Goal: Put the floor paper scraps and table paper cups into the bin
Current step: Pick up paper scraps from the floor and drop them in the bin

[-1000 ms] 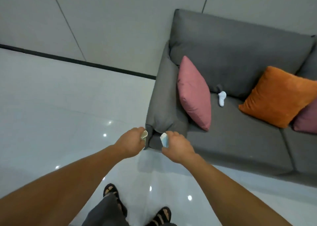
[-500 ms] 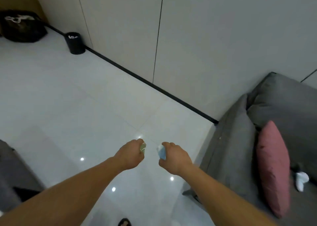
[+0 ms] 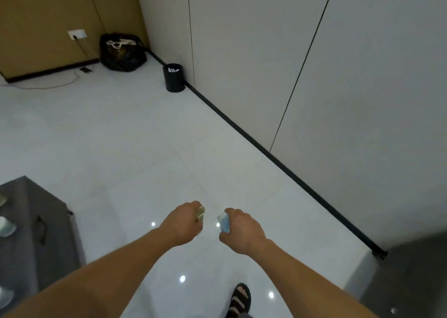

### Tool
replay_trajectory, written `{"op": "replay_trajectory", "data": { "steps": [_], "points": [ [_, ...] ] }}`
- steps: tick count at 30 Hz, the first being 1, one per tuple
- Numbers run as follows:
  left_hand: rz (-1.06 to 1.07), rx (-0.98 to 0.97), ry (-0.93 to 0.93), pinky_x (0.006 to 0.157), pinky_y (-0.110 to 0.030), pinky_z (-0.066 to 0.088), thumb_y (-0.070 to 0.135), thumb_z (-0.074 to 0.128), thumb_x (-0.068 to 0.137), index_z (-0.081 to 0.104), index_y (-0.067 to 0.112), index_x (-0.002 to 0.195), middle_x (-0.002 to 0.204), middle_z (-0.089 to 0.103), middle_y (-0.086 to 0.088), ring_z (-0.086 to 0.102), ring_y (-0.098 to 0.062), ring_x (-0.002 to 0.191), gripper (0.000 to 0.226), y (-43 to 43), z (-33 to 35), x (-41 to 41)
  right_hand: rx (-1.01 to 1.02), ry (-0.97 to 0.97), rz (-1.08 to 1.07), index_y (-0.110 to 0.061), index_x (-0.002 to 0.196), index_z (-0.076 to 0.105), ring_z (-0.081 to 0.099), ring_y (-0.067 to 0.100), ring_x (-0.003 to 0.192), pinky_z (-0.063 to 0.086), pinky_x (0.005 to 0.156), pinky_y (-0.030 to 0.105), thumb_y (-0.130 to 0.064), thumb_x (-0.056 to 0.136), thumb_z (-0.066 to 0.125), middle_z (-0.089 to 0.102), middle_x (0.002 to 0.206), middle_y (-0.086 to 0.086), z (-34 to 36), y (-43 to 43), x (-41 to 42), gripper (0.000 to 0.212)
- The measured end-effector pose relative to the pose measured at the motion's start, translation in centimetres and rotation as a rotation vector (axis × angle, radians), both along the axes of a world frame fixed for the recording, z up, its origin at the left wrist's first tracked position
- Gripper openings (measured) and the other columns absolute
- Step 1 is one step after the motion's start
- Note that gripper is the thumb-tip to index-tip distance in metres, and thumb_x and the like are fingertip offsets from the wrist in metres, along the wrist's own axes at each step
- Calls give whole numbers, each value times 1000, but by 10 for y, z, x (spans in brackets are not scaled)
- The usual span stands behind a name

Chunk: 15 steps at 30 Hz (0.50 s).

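Note:
My left hand [image 3: 182,223] is curled around a pale green paper scrap [image 3: 200,212], only its edge showing past the fingers. My right hand [image 3: 242,230] grips a light blue paper scrap [image 3: 223,221]. Both hands are held out in front of me above the white floor. A small black bin [image 3: 174,79] stands far ahead against the white wall, with white paper visible inside it. On the grey table [image 3: 36,226] at the left edge, parts of pale paper cups [image 3: 6,227] show, cut off by the frame.
A black bag [image 3: 122,51] sits in the far corner by a wall socket [image 3: 77,34] with a cable trailing on the floor. A grey sofa corner [image 3: 411,276] is at the right. My sandalled foot [image 3: 239,299] is below. Open white floor lies between me and the bin.
The view has swung left from the sofa toward the corner; the bin now lies ahead and nearer. Both hands keep hold of their scraps in the same pose.

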<state>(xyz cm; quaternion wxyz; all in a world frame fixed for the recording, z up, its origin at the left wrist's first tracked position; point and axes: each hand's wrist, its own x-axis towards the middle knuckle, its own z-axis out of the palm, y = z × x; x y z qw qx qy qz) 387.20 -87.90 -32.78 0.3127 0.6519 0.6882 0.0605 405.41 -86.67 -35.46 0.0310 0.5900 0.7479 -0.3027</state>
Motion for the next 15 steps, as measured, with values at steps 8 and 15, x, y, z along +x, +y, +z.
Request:
{"op": "replay_trajectory", "data": {
  "steps": [8, 15],
  "points": [
    [213, -32, -32, 57, -27, 39, 14, 48, 82, 45, 22, 78, 82, 62, -1, 54, -19, 70, 10, 114, 3, -48, 7, -19, 122, -19, 135, 44, 55, 26, 113, 45, 90, 30, -35, 81, 61, 55, 126, 5, 3, 152, -44, 59],
    [206, 19, -33, 63, -25, 37, 16, 50, 88, 53, 15, 99, 100, 62, -6, 52, -18, 79, 12, 252, -11, -125, 43, -63, 164, -18, 131, 47, 57, 26, 108, 50, 90, 33, -33, 80, 62, 57, 123, 5, 4, 287, -126, 55]
  ]
}}
